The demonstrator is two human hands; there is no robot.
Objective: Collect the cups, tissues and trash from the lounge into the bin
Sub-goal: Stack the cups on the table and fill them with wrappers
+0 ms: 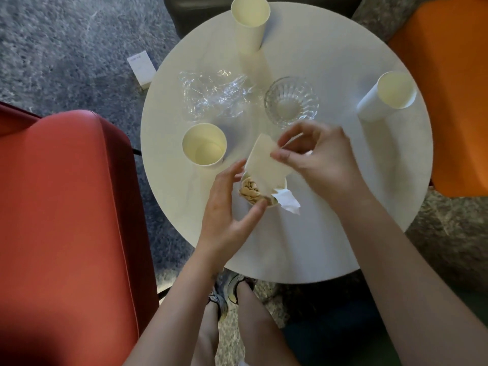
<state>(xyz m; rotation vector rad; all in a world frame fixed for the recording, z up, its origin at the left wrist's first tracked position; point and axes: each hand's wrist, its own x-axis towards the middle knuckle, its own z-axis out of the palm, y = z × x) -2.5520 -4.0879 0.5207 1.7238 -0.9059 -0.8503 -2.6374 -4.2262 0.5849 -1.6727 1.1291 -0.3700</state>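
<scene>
On the round white table (330,233), my left hand (229,207) grips a paper cup (250,192) filled with pale shells and a crumpled white tissue (287,203). My right hand (317,157) pinches a flat cream paper piece (266,165) over that cup's mouth. Three more cream paper cups stand upright: one to the left of my hands (204,145), one at the far edge (250,23), one at the right (388,96). Crumpled clear plastic wrap (214,95) lies beyond the left cup.
A clear glass bowl (290,101) sits mid-table beside the wrap. A red chair (66,207) stands left, an orange seat (449,88) right. A small white box (141,68) lies on the grey carpet. My feet (227,294) are under the table's near edge.
</scene>
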